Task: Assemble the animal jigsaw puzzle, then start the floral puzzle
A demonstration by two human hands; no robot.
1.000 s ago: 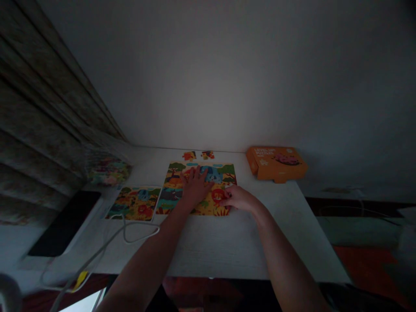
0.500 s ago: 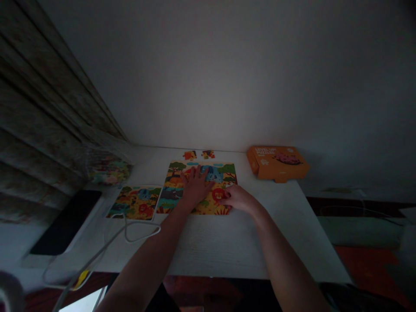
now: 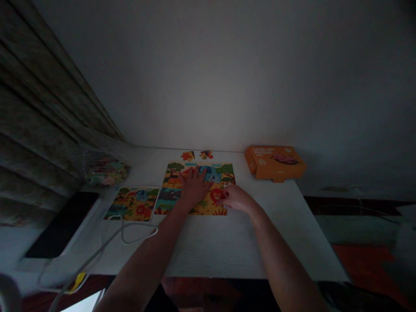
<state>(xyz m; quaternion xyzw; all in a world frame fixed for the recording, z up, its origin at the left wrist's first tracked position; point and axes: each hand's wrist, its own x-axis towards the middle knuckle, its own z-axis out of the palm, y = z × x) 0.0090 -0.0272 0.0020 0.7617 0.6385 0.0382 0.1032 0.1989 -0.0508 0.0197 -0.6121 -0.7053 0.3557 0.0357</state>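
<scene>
Far left of the left fingers: patterned curtain (image 3: 42, 130), dim. Black slab, phone-like (image 3: 61, 225), on table's left end, well apart from the fingers. Clear-wrapped colorful bundle (image 3: 105, 167) behind it, contents blurred. Animal picture card (image 3: 131, 203) nearer, left of the left fingers; white cable (image 3: 97, 252) crosses its lower edge, loop ending just beside left forearm, yellow tag (image 3: 78, 281) on it. Left hand (image 3: 193, 186): fingers spread, palm down on animal puzzle (image 3: 206, 208), hiding part of its middle. Puzzle lies flat under left fingers, reaching right to the right fingertips. Two loose pieces (image 3: 187, 155) (image 3: 206, 154) beyond left fingertips, near wall (image 3: 211, 86). Right hand (image 3: 237, 197): thumb and index curled close together at puzzle's right edge by red lion; can't tell if pinching a piece. Orange puzzle box (image 3: 276, 162) beyond and right of right fingers, flap facing this way. White table (image 3: 211, 251) underneath.
</scene>
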